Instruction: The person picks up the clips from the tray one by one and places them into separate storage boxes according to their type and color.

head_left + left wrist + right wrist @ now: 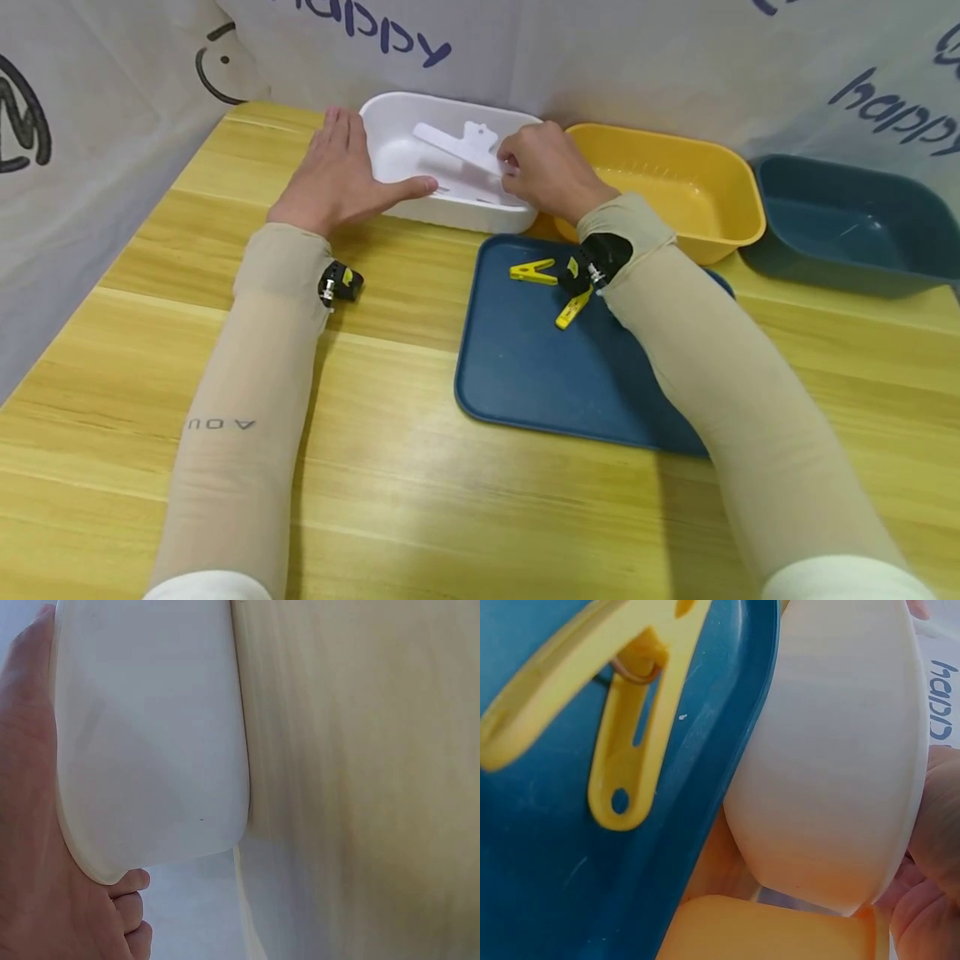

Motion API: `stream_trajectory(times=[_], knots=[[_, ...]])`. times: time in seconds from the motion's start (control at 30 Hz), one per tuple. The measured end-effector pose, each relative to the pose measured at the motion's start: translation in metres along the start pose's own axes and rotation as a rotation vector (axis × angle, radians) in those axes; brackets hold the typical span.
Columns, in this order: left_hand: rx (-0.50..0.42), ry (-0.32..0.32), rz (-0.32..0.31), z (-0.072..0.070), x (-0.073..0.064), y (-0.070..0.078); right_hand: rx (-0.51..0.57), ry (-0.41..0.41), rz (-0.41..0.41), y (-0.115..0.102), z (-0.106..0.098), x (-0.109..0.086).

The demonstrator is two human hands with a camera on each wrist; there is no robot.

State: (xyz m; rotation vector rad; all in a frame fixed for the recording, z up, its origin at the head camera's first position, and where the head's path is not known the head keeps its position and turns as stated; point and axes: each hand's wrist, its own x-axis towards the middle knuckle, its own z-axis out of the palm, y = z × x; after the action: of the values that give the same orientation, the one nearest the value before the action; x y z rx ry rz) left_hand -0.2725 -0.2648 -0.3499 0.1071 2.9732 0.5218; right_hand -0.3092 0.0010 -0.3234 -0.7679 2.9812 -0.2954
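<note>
A white plastic basin (457,217) stands at the back of the table. My left hand (337,175) lies against its left end, fingers straight and thumb stretched along the front rim; the left wrist view shows the palm along the basin's rim (64,817). Over the basin's right part, my right hand (555,171) has curled fingers and pinches the end of a flat white bar-like piece with a small shaped tab (453,148). Its gripped end is hidden by the fingers. Below the right wrist, a yellow spring clip (630,750) lies on the blue tray (555,375).
A yellow basin (675,196) adjoins the white one on the right, followed by a dark teal basin (847,225). The blue tray lies in front of them on the wooden table (375,467). Behind hangs a white cloth (637,67) with lettering.
</note>
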Motion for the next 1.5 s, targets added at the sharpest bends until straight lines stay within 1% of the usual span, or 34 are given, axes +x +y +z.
stream_trajectory(times=[0.27, 0.47, 0.6, 0.83, 1.23, 1.5], knots=[[-0.001, -0.003, -0.005, -0.001, -0.001, 0.0, 0.008, -0.043, 0.002, -0.001, -0.001, 0.003], [0.004, 0.001, -0.004, -0.002, -0.004, -0.001, -0.011, -0.067, -0.021, -0.002, 0.001, 0.006], [0.008, -0.001, -0.003, -0.001, -0.005, -0.002, -0.023, -0.086, -0.022, -0.003, 0.002, 0.008], [0.01, 0.001, 0.001, -0.002, -0.005, -0.003, -0.052, -0.127, -0.008, -0.005, 0.001, 0.011], [0.006, 0.002, -0.005, -0.001, -0.003, -0.002, -0.049, -0.181, 0.025, -0.007, -0.001, 0.014], [-0.002, -0.006, -0.003, 0.001, -0.002, -0.001, -0.06, -0.192, 0.025, -0.005, 0.0, 0.015]])
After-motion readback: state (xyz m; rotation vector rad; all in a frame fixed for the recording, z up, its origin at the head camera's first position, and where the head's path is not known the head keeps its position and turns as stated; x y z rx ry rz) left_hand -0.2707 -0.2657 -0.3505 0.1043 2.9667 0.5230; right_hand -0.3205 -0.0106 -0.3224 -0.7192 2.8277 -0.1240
